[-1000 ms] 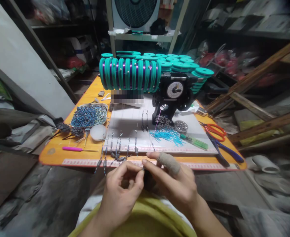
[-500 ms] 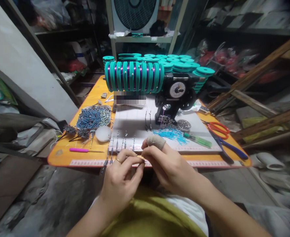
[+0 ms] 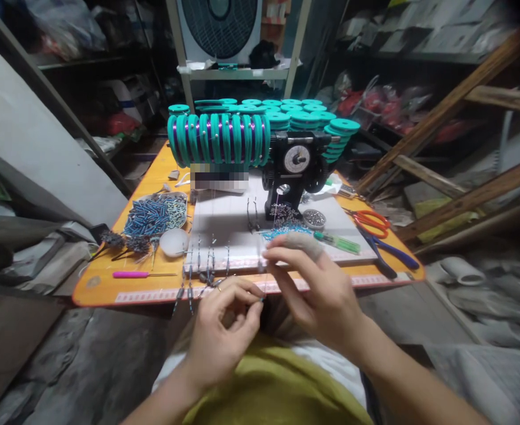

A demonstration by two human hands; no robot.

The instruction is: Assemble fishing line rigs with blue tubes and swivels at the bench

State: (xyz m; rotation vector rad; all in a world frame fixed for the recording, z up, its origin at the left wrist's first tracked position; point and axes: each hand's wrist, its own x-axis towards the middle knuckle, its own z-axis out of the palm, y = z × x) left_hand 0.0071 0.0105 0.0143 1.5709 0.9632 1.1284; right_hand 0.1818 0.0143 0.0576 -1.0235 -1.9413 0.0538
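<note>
My left hand [image 3: 228, 316] is just past the table's front edge, its thumb and forefinger pinched on a tiny dark piece at the end of a thin line [image 3: 265, 282]. That line rises towards the fingertips of my right hand [image 3: 315, 277], which are bent together on it above and to the right. A grey cloth cover [image 3: 306, 243] wraps one right finger. Several short dark rigs [image 3: 190, 277] hang over the board's front edge, left of my hands. Behind my right hand lies a pile of light-blue pieces [image 3: 281, 231].
Green spools [image 3: 219, 139] sit on a black winder [image 3: 293, 165] at the back. Left stand a tray of blue tubes [image 3: 153, 213], a white lid-like disc [image 3: 174, 242] and a pink-handled needle tool [image 3: 131, 275]. Right lie orange scissors [image 3: 372, 223], blue pliers [image 3: 395, 252] and a green tube [image 3: 339, 242].
My hands were close together; now the right hand has lifted away from the left, with thin line showing between them. The view has shifted, so the table sits further left.
</note>
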